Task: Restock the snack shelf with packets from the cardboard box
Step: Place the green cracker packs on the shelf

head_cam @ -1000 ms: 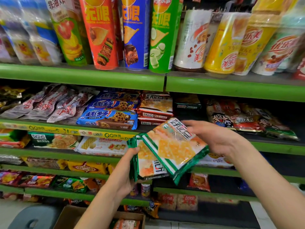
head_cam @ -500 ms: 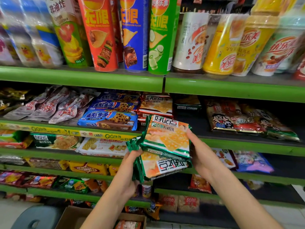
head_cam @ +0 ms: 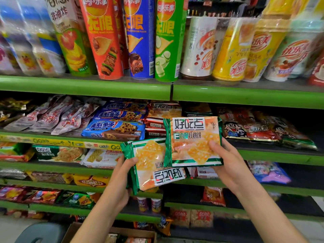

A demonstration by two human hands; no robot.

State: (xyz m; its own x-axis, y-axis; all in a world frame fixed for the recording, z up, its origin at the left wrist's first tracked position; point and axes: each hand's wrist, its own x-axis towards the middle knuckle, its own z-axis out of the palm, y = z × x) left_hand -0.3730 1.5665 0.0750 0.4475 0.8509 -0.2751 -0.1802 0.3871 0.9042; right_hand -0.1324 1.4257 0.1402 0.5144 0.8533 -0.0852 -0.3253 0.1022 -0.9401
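Your right hand (head_cam: 233,165) grips one green-edged cracker packet (head_cam: 193,141) at its right edge, thumb curled over the front, the other fingers behind it and out of sight. The packet is upright, label facing you, held in front of the green shelf (head_cam: 273,156) that carries the red-edged packets (head_cam: 156,124) of the same brand, which sit just behind and left of your thumb.

Your left hand (head_cam: 121,183) grips a stack of green-edged packets (head_cam: 152,169) from its left side, thumb on the top face, fingers wrapped underneath. The stack is tilted, its label upside down. The single packet's lower left corner overlaps the stack's upper right.

The cardboard box (head_cam: 112,233) is on the floor below your left forearm, with some packets visible inside.
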